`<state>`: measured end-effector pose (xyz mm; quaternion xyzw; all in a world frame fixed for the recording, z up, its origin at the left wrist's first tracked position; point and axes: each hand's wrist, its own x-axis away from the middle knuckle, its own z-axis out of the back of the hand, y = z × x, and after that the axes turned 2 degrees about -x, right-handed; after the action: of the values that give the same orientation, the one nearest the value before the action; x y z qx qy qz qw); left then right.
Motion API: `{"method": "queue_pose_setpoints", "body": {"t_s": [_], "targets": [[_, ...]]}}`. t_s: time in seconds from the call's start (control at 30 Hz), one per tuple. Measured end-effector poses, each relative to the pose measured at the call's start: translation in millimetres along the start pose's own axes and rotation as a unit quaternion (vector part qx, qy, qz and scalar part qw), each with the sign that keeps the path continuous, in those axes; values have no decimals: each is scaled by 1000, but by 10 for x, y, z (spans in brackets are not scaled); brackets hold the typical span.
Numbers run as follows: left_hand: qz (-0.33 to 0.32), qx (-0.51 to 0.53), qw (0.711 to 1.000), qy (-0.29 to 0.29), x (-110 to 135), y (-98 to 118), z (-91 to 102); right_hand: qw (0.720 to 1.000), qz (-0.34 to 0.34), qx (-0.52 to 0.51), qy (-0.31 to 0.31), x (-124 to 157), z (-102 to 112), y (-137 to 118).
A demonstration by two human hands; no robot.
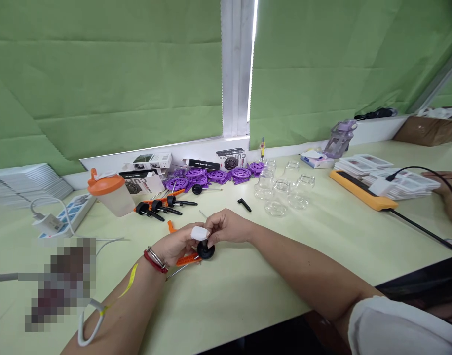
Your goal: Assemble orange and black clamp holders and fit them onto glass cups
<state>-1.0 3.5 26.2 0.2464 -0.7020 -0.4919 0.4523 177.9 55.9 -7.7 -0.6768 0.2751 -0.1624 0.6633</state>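
My left hand point(177, 242) and my right hand point(229, 228) meet over the table, both closed on a small black part with a round disc point(206, 250) at its lower end. The fingers cover its upper part. Something white point(200, 233), perhaps a wrap, covers the tip of my left thumb. Just below my left hand lies an orange strip-like part point(189, 260), with a thin metal rod point(177, 271) beside it. A small orange piece point(171, 226) shows behind the left fingers. Beyond my right hand rests a short black angled part point(244, 204).
Several black stemmed parts point(167, 207) lie behind my left hand, near an orange-lidded jug point(115, 195). Purple plastic frames point(196, 175) and cup holder boxes point(231, 160) line the back. Clear glass jars point(277, 195) stand right of centre, before an orange power strip point(362, 190).
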Motion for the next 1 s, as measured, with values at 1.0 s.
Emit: {"method": "queue_pose_setpoints", "body": {"t_s": [1.0], "targets": [[22, 50, 998, 29, 3, 12, 35, 999, 14, 34, 13, 11, -31, 43]]}}
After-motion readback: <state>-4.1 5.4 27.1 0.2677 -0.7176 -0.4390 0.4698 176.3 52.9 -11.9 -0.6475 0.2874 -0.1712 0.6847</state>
